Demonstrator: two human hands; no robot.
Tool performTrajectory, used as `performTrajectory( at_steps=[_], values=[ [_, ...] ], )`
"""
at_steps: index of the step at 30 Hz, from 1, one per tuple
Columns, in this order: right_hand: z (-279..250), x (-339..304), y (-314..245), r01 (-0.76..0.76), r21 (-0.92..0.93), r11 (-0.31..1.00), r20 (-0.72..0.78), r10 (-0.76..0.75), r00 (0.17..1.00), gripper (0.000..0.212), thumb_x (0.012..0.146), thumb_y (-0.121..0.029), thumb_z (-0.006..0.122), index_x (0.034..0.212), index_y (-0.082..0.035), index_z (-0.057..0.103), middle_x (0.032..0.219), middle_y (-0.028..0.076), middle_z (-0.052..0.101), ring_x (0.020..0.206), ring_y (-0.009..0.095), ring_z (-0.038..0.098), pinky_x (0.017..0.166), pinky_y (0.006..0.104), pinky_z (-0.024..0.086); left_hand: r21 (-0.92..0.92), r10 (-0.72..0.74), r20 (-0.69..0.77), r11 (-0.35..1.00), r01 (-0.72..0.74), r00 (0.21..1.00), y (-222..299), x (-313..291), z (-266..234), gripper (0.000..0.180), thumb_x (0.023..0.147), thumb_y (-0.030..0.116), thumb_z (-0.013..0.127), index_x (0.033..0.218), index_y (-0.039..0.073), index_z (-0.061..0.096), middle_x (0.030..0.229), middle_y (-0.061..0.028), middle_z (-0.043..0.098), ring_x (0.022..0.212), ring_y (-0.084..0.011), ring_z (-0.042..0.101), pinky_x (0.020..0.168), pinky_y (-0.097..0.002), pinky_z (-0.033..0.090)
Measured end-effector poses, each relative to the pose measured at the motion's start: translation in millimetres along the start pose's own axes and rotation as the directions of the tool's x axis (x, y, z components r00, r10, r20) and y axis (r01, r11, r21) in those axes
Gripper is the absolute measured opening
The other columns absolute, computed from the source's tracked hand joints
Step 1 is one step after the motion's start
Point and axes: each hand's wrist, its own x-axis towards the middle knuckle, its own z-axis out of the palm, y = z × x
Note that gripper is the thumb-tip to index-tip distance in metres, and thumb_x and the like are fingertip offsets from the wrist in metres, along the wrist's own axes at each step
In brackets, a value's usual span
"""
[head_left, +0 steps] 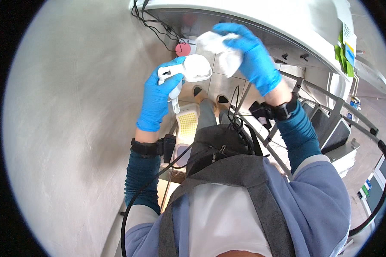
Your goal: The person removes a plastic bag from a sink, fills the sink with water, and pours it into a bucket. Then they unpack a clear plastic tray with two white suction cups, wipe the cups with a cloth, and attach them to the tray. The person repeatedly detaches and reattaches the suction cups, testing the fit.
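Wiping looks to be the work in hand: the right hand (253, 53), in a blue glove, is closed around a crumpled white cloth (221, 49) and holds it just beside the round head of a white handheld device (188, 70), which the left hand (158, 96), also gloved in blue, grips by its handle. Both are raised in front of the chest, below the pale curved edge of a large machine housing (261, 19).

To do this well, I judge the left hand should keep the handle steady and turn the head toward the cloth, while the right presses a fresh fold against it and works around the rim rather than dabbing the middle. A cable seems to trail from the handle, so it should stay slack and away from the cloth.

The device is smooth, hard plastic with a rounded, disc-like head. The cloth is soft, thin and wrinkled. The gloves are snug and slightly glossy. Dark cables (152, 23) hang in loops below the housing.
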Motion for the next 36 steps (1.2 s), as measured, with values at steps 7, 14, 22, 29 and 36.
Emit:
performTrajectory(
  at_steps=[7,14,22,29,36],
  values=[
    [43,-34,-17,0.300,-0.797,0.524,0.234,-0.189,0.954,0.034,0.081,-0.007,0.066,0.114,-0.009,0.060,0.104,0.009,0.056,0.100,0.025,0.058,0.088,0.0326,0.048,0.083,0.120,0.035,0.989,-0.123,0.992,46,-31,34,0.034,0.083,0.003,0.063,0.116,0.002,0.059,0.107,-0.0058,0.063,0.095,-0.0113,0.059,0.081,-0.0238,0.049],
    [65,-50,-53,0.357,-0.845,0.397,0.223,-0.345,0.912,0.022,0.078,-0.012,0.066,0.099,-0.008,0.065,0.093,0.015,0.059,0.084,0.033,0.061,0.074,0.0387,0.050,0.122,0.198,-0.026,0.973,-0.194,0.980,73,-50,60,0.032,0.083,0.003,0.063,0.115,0.003,0.059,0.113,-0.0087,0.062,0.098,-0.0133,0.059,0.084,-0.0253,0.049],
    [73,-66,-85,0.369,-0.872,0.321,0.177,-0.496,0.850,0.025,0.079,-0.017,0.066,0.102,-0.008,0.064,0.092,0.014,0.059,0.083,0.033,0.061,0.074,0.0382,0.051,0.212,0.273,0.141,0.931,-0.298,0.952,110,-68,75,0.034,0.084,0.000,0.059,0.118,0.002,0.056,0.119,-0.0108,0.060,0.105,-0.0170,0.059,0.091,-0.0284,0.050],
    [77,-75,-105,0.223,-0.911,0.348,-0.005,-0.550,0.835,0.022,0.078,-0.015,0.067,0.098,-0.008,0.062,0.091,0.013,0.057,0.080,0.032,0.060,0.073,0.0386,0.050,0.121,0.327,0.321,0.917,-0.381,0.889,130,-62,77,0.031,0.084,-0.001,0.059,0.116,0.002,0.057,0.121,-0.0108,0.059,0.107,-0.0177,0.058,0.091,-0.0296,0.050],
    [105,-108,-117,0.329,-0.929,0.171,0.219,-0.462,0.859,0.020,0.078,-0.015,0.067,0.096,-0.008,0.065,0.094,0.012,0.060,0.082,0.031,0.062,0.075,0.0371,0.052,0.057,0.248,0.372,0.956,-0.289,0.894,152,-54,65,0.031,0.084,0.002,0.062,0.115,0.002,0.058,0.119,-0.0073,0.061,0.104,-0.0138,0.058,0.089,-0.0276,0.049]
  ],
)
